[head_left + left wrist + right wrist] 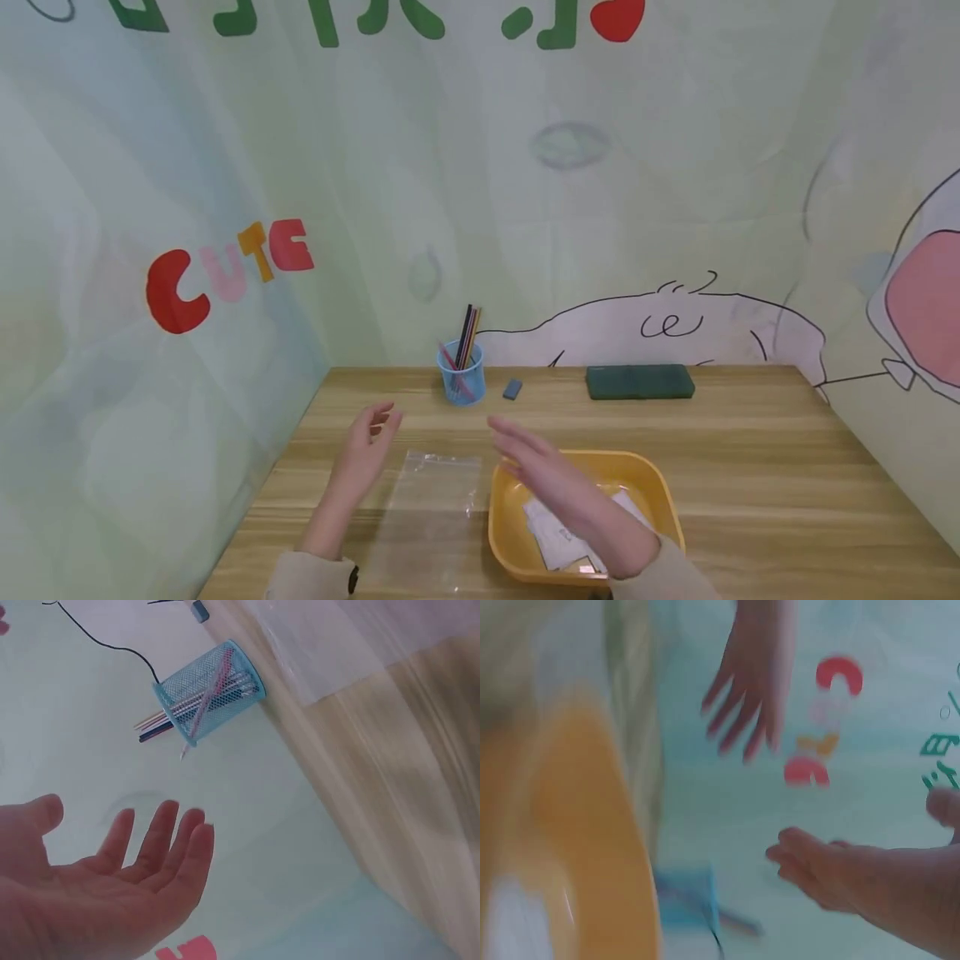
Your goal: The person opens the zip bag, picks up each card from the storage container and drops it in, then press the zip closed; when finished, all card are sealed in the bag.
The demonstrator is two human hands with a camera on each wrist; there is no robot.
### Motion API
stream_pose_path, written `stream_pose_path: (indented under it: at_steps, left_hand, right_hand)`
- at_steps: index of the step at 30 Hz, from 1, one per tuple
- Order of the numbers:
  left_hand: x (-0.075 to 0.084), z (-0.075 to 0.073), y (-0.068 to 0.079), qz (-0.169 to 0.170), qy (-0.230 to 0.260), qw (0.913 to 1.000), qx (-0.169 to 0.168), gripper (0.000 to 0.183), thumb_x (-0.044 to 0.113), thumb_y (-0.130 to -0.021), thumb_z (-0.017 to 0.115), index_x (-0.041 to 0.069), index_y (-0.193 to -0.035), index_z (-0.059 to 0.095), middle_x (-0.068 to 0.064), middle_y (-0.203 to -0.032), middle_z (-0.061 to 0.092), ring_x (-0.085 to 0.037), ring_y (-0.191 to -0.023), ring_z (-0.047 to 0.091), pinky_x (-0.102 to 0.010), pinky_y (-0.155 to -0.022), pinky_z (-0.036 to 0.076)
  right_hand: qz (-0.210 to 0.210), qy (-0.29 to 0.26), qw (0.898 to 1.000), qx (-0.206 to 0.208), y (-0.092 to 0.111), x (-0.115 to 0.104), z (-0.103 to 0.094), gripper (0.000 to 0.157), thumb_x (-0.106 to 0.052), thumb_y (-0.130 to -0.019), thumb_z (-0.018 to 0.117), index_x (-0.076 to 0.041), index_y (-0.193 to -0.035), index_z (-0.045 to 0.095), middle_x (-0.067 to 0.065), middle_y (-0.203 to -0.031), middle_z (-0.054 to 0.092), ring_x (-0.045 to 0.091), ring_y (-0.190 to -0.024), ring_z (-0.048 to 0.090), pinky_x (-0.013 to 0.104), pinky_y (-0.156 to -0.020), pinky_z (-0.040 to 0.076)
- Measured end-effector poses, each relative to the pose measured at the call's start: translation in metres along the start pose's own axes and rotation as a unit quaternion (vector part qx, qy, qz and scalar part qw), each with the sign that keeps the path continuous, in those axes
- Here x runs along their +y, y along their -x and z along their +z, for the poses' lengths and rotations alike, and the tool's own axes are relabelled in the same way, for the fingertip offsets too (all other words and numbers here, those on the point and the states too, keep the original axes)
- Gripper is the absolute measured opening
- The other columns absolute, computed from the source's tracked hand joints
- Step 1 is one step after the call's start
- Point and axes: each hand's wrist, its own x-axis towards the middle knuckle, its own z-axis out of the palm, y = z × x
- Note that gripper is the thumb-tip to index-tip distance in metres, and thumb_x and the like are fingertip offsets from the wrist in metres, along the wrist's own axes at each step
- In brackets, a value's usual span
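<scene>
Watching both hands [367, 446] [545, 475], empty, fingers loose, we judged the clear bag [427, 517] light, limp, slippery; its far edge [444, 458] suited pinching.

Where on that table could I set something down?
On the table, the widest bare patch runs from the yellow tray to the right edge. A narrower strip lies between the tray and the green case. It's crowded where a clear bag lies close beside the tray and the right hand hovers.
</scene>
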Motion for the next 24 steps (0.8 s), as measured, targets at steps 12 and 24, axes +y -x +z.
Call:
stream_pose_path:
  at_steps: [12,24]
  left_hand:
    - [-0.021,-0.019,0.024,-0.143,0.051,0.9766,-0.152,0.079,0.053,-0.099,0.036,-0.015,-0.138,0.031,-0.039,-0.135,0.036,-0.053,-0.119,0.039,-0.061,-0.091,0.042]
    - [-0.038,-0.012,0.032,-0.207,0.072,0.9573,-0.189,0.083,0.055,-0.096,0.041,-0.018,-0.134,0.028,-0.039,-0.121,0.043,-0.051,-0.111,0.045,-0.059,-0.084,0.048]
  right_hand:
    - [0.105,-0.090,0.989,0.061,-0.040,0.052,0.079,0.075,-0.039,-0.092,0.056,0.007,-0.145,0.030,0.025,-0.154,0.014,0.052,-0.136,0.009,0.063,-0.109,0.007]
    - [0.103,-0.013,0.988,0.112,-0.041,0.076,0.097,0.073,-0.040,-0.091,0.056,0.006,-0.142,0.035,0.030,-0.143,0.034,0.051,-0.130,0.027,0.069,-0.103,0.017]
